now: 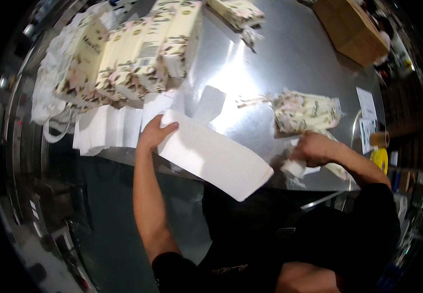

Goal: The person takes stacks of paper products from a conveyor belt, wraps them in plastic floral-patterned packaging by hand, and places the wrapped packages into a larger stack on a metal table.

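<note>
My left hand (157, 131) grips the far left end of a thick stack of white paper towels (216, 156), thumb on top. The stack slants toward me, its near right end reaching past the table's front edge. At the right, my right hand (315, 148) is closed over a crumpled white piece (293, 168); I cannot tell if it is paper or wrapper. Just beyond that hand lies a crumpled cream floral plastic wrapper (306, 112). More white paper towels (106, 128) lie in a row along the table's left front edge.
Several floral paper towel packs (140, 53) stand at the far left beside a white plastic bag (50, 93). Another floral pack (236, 13) lies at the back of the metal table (236, 63). A cardboard box (350, 31) is at the far right, with a tape roll (379, 139) nearer.
</note>
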The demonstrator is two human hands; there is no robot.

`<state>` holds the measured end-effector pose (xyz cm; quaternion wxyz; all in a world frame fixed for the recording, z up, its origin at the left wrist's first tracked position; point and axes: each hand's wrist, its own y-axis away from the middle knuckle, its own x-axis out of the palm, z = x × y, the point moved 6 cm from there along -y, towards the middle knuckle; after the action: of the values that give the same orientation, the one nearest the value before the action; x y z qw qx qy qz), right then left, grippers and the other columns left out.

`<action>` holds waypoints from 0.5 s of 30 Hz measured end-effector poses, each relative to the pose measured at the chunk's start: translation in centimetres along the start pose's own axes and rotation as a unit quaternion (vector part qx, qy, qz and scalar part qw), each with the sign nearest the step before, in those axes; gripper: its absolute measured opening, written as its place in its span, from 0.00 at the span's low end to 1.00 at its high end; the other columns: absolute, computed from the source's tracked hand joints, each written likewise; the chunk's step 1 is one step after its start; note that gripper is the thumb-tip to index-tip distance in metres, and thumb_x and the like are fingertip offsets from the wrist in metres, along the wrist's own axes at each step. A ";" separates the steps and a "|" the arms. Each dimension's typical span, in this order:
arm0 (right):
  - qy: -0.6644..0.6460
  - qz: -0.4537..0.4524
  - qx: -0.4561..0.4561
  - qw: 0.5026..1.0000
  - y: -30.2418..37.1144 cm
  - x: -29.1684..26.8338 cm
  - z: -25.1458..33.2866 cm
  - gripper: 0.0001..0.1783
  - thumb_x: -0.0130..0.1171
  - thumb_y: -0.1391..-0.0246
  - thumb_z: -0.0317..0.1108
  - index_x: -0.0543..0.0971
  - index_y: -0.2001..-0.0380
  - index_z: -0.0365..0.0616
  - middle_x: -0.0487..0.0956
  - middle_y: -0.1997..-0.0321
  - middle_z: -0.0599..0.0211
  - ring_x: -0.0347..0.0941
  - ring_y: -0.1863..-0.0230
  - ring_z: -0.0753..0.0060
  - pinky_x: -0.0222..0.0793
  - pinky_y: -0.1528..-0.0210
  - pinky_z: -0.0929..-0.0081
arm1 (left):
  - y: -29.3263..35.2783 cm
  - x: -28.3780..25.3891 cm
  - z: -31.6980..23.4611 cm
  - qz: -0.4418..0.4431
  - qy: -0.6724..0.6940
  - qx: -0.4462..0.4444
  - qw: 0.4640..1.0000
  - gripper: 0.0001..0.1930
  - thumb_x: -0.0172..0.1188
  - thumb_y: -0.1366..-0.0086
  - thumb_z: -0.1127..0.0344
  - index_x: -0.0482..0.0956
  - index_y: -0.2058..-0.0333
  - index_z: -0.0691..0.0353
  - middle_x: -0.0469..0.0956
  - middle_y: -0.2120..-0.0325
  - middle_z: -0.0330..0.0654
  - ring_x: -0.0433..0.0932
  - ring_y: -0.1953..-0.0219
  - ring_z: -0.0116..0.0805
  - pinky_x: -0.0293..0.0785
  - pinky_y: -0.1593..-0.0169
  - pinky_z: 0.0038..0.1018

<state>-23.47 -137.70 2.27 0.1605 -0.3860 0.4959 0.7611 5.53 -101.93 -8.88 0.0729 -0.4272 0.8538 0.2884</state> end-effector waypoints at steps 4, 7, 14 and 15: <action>0.035 0.075 -0.058 0.995 1.9 8.6 6.0 0.27 0.54 0.41 0.38 0.76 0.38 0.70 0.84 0.62 0.72 0.80 0.53 0.61 0.71 0.49 0.60 | -1.2 0.1 1.6 0.020 0.053 0.018 0.998 0.33 0.74 0.40 0.61 0.72 0.40 0.70 0.82 0.52 0.48 0.81 0.52 0.36 0.77 0.48 0.34; 0.065 -0.128 -0.092 0.985 -2.8 10.2 6.8 0.22 0.49 0.36 0.39 0.75 0.40 0.67 0.83 0.64 0.73 0.78 0.52 0.64 0.68 0.46 0.62 | -1.1 0.0 1.7 0.034 0.045 0.026 0.998 0.31 0.71 0.37 0.61 0.72 0.39 0.69 0.81 0.51 0.47 0.80 0.52 0.36 0.76 0.47 0.32; 0.060 -0.258 -0.019 0.964 -5.8 9.2 7.2 0.04 0.59 0.47 0.40 0.82 0.69 0.60 0.81 0.65 0.80 0.75 0.51 0.70 0.64 0.45 0.63 | -0.2 -0.7 2.0 0.033 0.007 -0.016 0.999 0.28 0.67 0.32 0.60 0.71 0.40 0.70 0.80 0.49 0.46 0.78 0.49 0.36 0.73 0.43 0.33; 0.061 -0.276 -0.019 0.959 -5.7 9.2 7.6 0.04 0.59 0.47 0.40 0.82 0.70 0.60 0.81 0.64 0.79 0.75 0.51 0.70 0.64 0.43 0.62 | -0.6 -1.1 3.0 0.034 0.014 -0.003 0.999 0.28 0.67 0.32 0.60 0.71 0.39 0.70 0.80 0.49 0.46 0.78 0.48 0.37 0.73 0.42 0.33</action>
<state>-29.11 -129.65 -6.57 0.3263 -0.5567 0.3648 0.6712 6.32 -99.86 -11.20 0.0504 -0.4020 0.8680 0.2873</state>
